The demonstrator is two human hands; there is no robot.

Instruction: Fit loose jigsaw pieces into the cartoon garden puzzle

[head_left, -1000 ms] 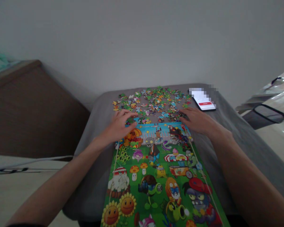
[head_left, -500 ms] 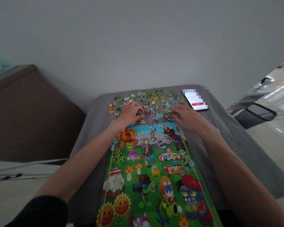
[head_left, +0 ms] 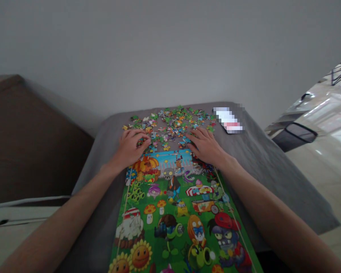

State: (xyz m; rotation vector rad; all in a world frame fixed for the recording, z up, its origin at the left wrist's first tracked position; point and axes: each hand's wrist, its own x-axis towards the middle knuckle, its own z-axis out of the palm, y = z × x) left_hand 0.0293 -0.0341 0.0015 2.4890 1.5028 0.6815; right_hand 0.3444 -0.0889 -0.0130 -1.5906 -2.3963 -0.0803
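Note:
My left hand [head_left: 132,147] rests at the left side of a spread of loose jigsaw puzzle pieces [head_left: 176,117]. Its thumb and index finger curl round until the tips meet, and pieces show through the loop. Whether a piece sits between those tips is too small to make out. On the right, my right hand [head_left: 206,148] lies over other pieces with its fingers spread, palm down. Between my forearms is a green picture board [head_left: 170,204], printed with cartoon plants and zombies; its blue top edge reaches the near side of the pieces.
A grey cloth [head_left: 261,174] covers the table, which stands against a pale wall [head_left: 170,53]. At the back right lies a lit phone [head_left: 228,120]. A brown cabinet [head_left: 36,144] is on the left, and a dark mesh bin [head_left: 297,134] stands on the floor to the right.
My left hand has moved left and its thumb and index tips have come together. My right hand has shifted left over the pieces, its fingers more spread. The view has moved slightly.

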